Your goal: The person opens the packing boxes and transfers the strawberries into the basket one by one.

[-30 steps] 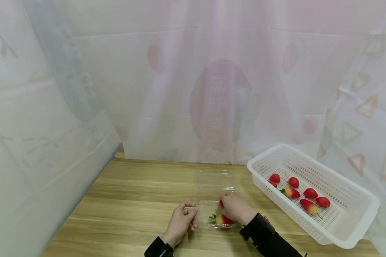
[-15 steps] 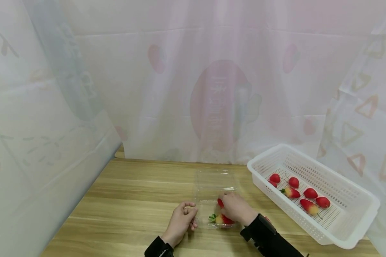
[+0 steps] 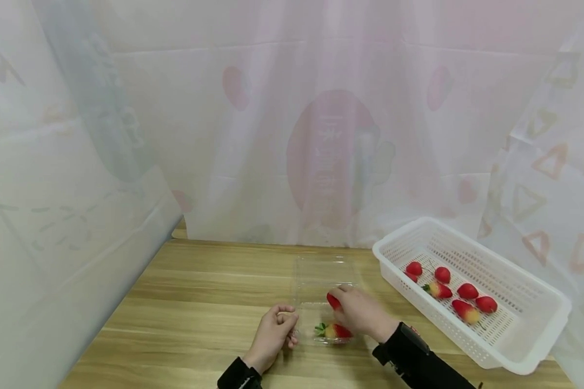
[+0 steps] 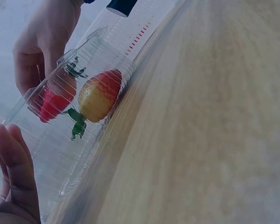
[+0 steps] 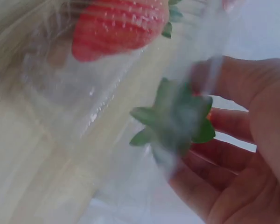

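In the head view a clear plastic clamshell box (image 3: 307,319) lies on the table with its lid (image 3: 323,270) laid back. One red and yellow strawberry (image 3: 338,330) with green leaves rests in the near part of it. My right hand (image 3: 362,313) holds a second strawberry (image 3: 333,300) over the box; its leafy cap (image 5: 170,116) faces the camera in the right wrist view. At the box's left side is my left hand (image 3: 272,332), thumb and forefinger pinching the edge. The left wrist view shows both strawberries through the clear wall.
To the right stands a white perforated basket (image 3: 433,313) with several strawberries (image 3: 467,291) on its floor. Printed cloth curtains (image 3: 253,162) hang behind and at both sides of the wooden table (image 3: 190,313).
My right hand has risen slightly and tilted, so more of the strawberry in its fingers shows. The left hand and the box stay in place.
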A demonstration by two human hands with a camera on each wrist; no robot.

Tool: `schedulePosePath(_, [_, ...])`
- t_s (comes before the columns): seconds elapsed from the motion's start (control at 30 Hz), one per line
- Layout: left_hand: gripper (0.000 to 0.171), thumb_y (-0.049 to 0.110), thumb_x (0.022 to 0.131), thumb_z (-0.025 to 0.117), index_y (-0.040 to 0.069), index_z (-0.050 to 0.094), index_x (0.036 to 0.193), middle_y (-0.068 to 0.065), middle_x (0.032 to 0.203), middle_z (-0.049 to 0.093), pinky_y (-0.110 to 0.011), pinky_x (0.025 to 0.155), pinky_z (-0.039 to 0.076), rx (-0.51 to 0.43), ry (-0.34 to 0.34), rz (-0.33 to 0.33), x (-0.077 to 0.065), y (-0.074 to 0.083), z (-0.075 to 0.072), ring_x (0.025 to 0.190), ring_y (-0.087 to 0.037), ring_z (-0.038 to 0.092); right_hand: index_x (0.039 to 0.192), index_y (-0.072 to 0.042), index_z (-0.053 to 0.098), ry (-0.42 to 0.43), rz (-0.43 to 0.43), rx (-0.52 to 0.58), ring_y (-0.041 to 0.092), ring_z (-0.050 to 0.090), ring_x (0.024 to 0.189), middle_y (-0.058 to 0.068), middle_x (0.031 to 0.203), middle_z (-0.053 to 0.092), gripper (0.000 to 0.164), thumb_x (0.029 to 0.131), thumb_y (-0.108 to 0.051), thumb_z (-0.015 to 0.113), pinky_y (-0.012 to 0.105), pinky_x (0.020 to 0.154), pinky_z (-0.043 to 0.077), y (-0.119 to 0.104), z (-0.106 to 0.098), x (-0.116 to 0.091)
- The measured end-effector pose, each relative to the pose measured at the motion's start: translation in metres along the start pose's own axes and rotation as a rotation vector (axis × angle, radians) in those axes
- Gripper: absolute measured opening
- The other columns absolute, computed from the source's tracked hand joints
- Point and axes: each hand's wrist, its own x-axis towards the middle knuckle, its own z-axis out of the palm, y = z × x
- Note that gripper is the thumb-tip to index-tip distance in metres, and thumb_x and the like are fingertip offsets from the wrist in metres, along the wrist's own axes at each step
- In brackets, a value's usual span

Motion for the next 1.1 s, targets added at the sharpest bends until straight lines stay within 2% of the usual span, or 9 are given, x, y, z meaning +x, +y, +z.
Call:
schedulePosePath(0.2, [0.042, 0.015, 0.101, 0.058, -0.008, 0.040, 0.131, 0.002, 0.069, 0.055, -0.017, 0.048, 0.050, -0.002, -0.004, 0.001, 0.000, 0.000, -0.001, 0.053, -0.006, 0.058, 0.125, -0.002, 0.063, 0.037, -0.050, -0.045, 0.023, 0.065, 0.092, 0.011, 0.114, 0.067, 0.040, 0.089, -0.017, 0.073, 0.037, 0.076, 0.058, 0.006, -0.014, -0.009])
schedulePosePath(0.43, [0.040, 0.013, 0.102, 0.055, -0.008, 0.039, 0.132, 0.002, 0.069, 0.055, -0.017, 0.047, 0.049, 0.005, -0.004, -0.005, 0.001, 0.000, -0.002, 0.053, -0.005, 0.057, 0.120, -0.003, 0.065, 0.120, -0.119, -0.132, 0.019, 0.066, 0.086, 0.010, 0.109, 0.067, 0.037, 0.086, -0.015, 0.076, 0.032, 0.071, 0.058, 0.019, -0.028, -0.021])
schedulePosePath(0.57, [0.040, 0.014, 0.103, 0.055, -0.008, 0.039, 0.132, 0.002, 0.069, 0.055, -0.017, 0.047, 0.049, 0.007, -0.003, -0.006, 0.000, -0.001, -0.002, 0.053, -0.006, 0.057, 0.120, -0.003, 0.065, 0.141, -0.127, -0.146, 0.017, 0.065, 0.085, 0.010, 0.108, 0.067, 0.037, 0.087, -0.016, 0.076, 0.030, 0.071, 0.058, 0.024, -0.040, -0.028])
schedulePosePath(0.7, [0.040, 0.015, 0.103, 0.055, -0.007, 0.039, 0.132, 0.001, 0.069, 0.055, -0.017, 0.047, 0.049, 0.003, -0.008, -0.005, 0.000, -0.001, -0.002, 0.054, -0.006, 0.057, 0.119, -0.002, 0.066, 0.198, -0.141, -0.178, 0.018, 0.064, 0.085, 0.010, 0.108, 0.068, 0.039, 0.084, -0.016, 0.078, 0.032, 0.073, 0.058, 0.031, -0.056, -0.036])
schedulePosePath(0.93, [0.040, 0.015, 0.103, 0.055, -0.007, 0.039, 0.132, 0.001, 0.069, 0.055, -0.017, 0.047, 0.049, 0.007, -0.002, -0.002, 0.001, -0.001, -0.002, 0.053, -0.007, 0.057, 0.120, -0.001, 0.067, 0.296, -0.070, -0.192, 0.026, 0.068, 0.093, 0.013, 0.111, 0.069, 0.042, 0.082, -0.015, 0.079, 0.041, 0.076, 0.059, 0.052, -0.087, -0.051])
schedulePosePath(1.1, [0.039, 0.013, 0.102, 0.055, -0.008, 0.039, 0.131, 0.001, 0.069, 0.055, -0.017, 0.047, 0.049, 0.007, 0.001, 0.005, 0.001, 0.000, -0.003, 0.053, -0.007, 0.057, 0.113, -0.001, 0.067, 0.365, -0.042, -0.170, 0.029, 0.068, 0.090, 0.014, 0.105, 0.069, 0.036, 0.081, -0.011, 0.078, 0.043, 0.074, 0.057, 0.076, -0.104, -0.059])
